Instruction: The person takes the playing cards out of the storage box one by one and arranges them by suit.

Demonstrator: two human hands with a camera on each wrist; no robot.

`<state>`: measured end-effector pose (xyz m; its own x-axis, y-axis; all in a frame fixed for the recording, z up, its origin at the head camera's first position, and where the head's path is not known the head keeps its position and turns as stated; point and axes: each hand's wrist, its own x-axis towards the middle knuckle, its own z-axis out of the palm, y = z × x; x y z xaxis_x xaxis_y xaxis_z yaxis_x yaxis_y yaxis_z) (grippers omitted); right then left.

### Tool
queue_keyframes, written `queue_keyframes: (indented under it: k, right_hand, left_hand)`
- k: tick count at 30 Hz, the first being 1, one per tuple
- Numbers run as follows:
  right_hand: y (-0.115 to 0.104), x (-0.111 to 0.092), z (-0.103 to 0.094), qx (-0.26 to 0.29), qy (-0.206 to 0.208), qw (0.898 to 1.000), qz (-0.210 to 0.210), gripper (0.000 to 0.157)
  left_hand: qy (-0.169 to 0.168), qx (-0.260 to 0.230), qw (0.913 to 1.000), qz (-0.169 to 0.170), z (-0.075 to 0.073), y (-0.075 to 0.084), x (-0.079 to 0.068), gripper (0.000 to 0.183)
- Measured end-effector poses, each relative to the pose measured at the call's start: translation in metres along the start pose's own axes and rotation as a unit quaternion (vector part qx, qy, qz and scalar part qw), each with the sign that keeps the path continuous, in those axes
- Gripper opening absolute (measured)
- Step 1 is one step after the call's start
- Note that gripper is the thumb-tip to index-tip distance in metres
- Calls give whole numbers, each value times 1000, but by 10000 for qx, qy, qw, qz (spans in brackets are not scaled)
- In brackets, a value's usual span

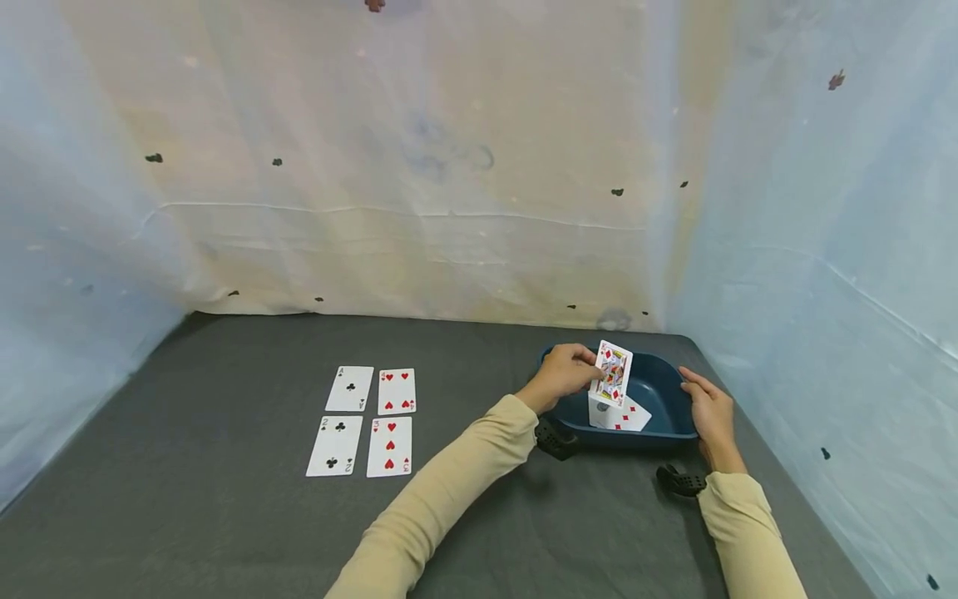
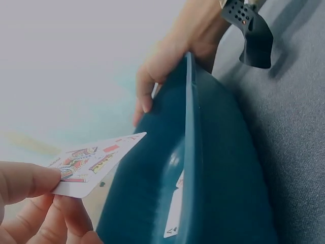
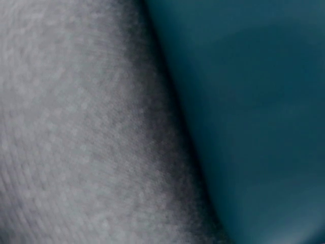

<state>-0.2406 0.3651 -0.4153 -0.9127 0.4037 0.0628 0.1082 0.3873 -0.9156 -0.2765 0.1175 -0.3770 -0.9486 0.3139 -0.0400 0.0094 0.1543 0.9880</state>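
In the head view my left hand (image 1: 565, 374) pinches a face card of diamonds (image 1: 613, 373) between thumb and fingers, above a blue plastic tub (image 1: 662, 383). The left wrist view shows the card (image 2: 96, 161) tilted, gripped near one corner. Inside the tub lie loose playing cards (image 1: 633, 416), one a diamond card; they partly overlap. My right hand (image 1: 713, 416) grips the tub's right end, fingers at the rim, seen also at the far end in the left wrist view. Only the tub's outer wall (image 3: 259, 112) and the cloth show in the right wrist view, without the hand.
Left of the tub, face up on the dark grey tabletop (image 1: 224, 499), lie an ace of clubs (image 1: 349, 388), a two of clubs (image 1: 334, 446), a three of hearts (image 1: 390, 447) and another hearts card (image 1: 397, 391). Pale sheeting (image 1: 419, 266) hangs behind the table and along both sides.
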Motion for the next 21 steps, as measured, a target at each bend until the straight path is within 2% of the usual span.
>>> queue_keyframes:
  k: [5, 11, 16, 21]
  right_hand:
    - [0, 0, 0, -3, 7, 10000, 24, 43]
    - [1, 1, 0, -46, 39, 10000, 4, 43]
    - [1, 1, 0, -130, 72, 9999, -61, 44]
    - [1, 0, 0, -144, 29, 9999, -26, 44]
  left_hand:
    - [-197, -344, 9992, 97, -12, 0, -8, 11]
    - [-359, -1092, 9934, 55, -27, 2, -16, 11]
    - [-361, -1588, 9866, 1, -39, 1, -23, 14]
    - [-322, -1759, 9839, 24, -54, 0, -31, 17]
